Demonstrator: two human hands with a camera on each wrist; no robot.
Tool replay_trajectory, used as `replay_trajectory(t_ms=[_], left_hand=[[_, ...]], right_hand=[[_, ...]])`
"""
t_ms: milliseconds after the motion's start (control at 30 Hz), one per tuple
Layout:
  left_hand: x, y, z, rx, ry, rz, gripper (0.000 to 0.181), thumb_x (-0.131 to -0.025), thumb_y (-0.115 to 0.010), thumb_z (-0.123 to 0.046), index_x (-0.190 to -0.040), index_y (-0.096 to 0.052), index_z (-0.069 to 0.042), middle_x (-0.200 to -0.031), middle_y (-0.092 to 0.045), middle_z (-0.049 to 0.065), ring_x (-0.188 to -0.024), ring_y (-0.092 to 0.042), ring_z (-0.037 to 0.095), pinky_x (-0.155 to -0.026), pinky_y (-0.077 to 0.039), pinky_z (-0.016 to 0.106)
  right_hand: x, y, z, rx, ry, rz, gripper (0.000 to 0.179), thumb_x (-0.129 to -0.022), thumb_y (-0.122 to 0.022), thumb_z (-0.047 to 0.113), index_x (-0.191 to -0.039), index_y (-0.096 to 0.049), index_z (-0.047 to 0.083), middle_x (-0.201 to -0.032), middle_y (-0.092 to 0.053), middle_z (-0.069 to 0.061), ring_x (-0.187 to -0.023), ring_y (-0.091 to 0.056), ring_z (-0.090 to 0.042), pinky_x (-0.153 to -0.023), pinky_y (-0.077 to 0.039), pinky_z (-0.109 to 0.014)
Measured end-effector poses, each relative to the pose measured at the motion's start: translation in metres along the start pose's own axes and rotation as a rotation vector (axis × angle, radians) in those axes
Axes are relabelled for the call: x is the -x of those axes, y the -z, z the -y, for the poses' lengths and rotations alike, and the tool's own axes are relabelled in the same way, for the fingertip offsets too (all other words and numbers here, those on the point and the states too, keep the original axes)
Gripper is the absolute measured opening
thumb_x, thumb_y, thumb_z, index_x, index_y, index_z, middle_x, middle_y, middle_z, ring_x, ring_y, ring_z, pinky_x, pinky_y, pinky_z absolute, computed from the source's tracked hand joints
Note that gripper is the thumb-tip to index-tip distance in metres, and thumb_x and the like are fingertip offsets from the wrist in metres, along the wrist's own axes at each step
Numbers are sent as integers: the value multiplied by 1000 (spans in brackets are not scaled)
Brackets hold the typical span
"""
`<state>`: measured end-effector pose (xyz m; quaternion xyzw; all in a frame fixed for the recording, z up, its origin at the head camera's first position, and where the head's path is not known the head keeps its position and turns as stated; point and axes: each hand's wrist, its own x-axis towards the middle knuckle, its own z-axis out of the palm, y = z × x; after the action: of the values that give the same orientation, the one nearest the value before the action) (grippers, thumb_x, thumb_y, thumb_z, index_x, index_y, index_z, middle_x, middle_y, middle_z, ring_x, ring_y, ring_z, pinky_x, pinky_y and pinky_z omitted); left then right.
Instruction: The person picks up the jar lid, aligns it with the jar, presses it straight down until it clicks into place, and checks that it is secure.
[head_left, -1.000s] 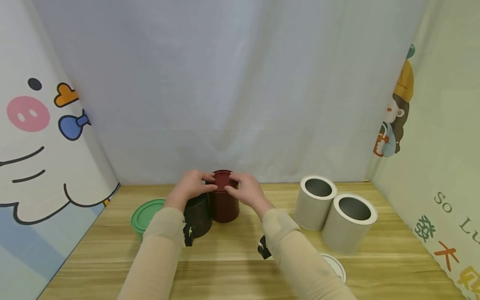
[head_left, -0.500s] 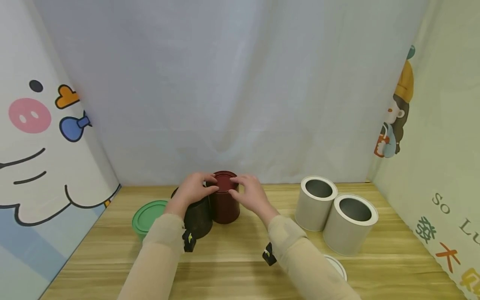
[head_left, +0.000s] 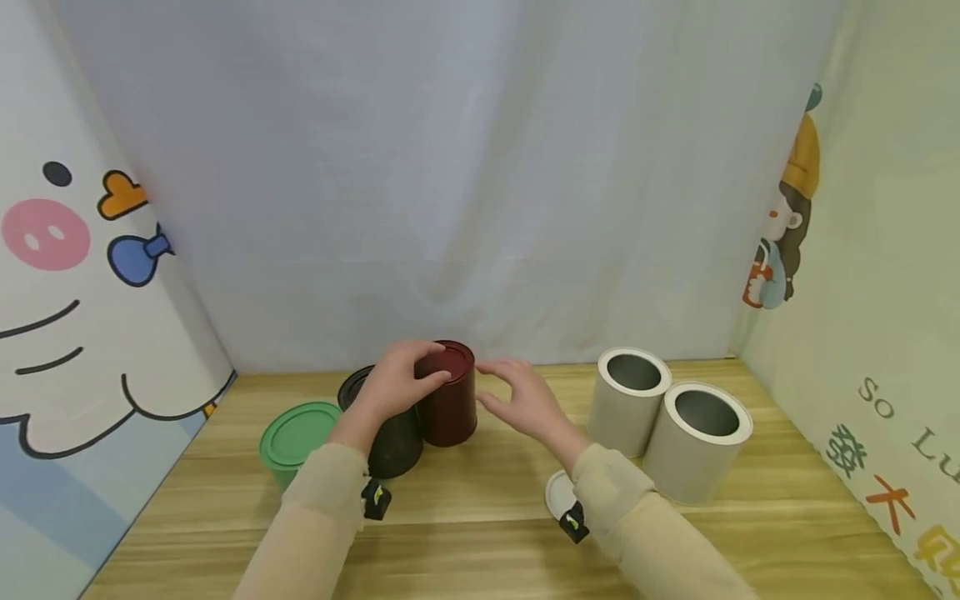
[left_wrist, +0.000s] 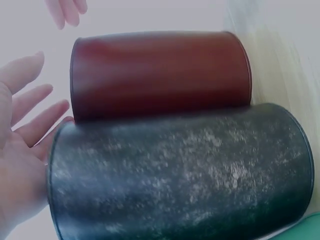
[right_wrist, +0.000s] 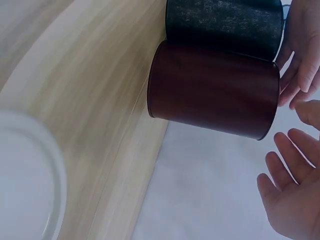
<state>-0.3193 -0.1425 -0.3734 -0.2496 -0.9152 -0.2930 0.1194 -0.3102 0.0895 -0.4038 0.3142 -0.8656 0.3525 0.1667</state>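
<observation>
The dark red canister (head_left: 454,408) stands upright with its top covered, touching a black canister (head_left: 396,446) to its left. My left hand (head_left: 390,383) reaches across the black canister's top, its fingers spread loosely by the red rim. In the left wrist view, the left fingers (left_wrist: 37,125) lie beside the ends of both canisters without gripping them. To the right of the red canister, my right hand (head_left: 528,404) hangs apart from it, holding nothing. Its fingers (right_wrist: 285,165) are loosely extended in the right wrist view.
A green-lidded container (head_left: 296,437) stands at the left. Two white canisters, one farther back (head_left: 624,417) and one nearer (head_left: 690,462), show dark hollow insides at the right. A white lid (head_left: 558,496) lies partly behind the right wrist. A pale curtain (head_left: 480,208) hangs behind the table.
My right hand has moved right, away from the red canister's top. The left hand has shifted slightly right. A white lid now shows left of the right forearm.
</observation>
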Motion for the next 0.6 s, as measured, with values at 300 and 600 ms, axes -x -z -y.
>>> replay_trajectory(t_ms=[300,600], left_hand=[[7,-8,-24,-70,-143,38,52,-90,-76,-25,-131,-61,1,-127,-63,16,-118,-57,33,-99,-47,49],[17,-28,-50,-111,-238,62,64,-86,-79,-34,-136,-57,-1,-131,-60,14,-123,-54,31,-104,-43,47]], right_hand=[[30,17,-8,55,65,90,48,-87,-75,14,-130,-62,-1,-127,-63,-17,-119,-54,-37,-101,-43,-52],[65,34,-18,80,77,107,50,-86,-77,14,-131,-62,0,-127,-63,-14,-119,-55,-34,-98,-46,-52]])
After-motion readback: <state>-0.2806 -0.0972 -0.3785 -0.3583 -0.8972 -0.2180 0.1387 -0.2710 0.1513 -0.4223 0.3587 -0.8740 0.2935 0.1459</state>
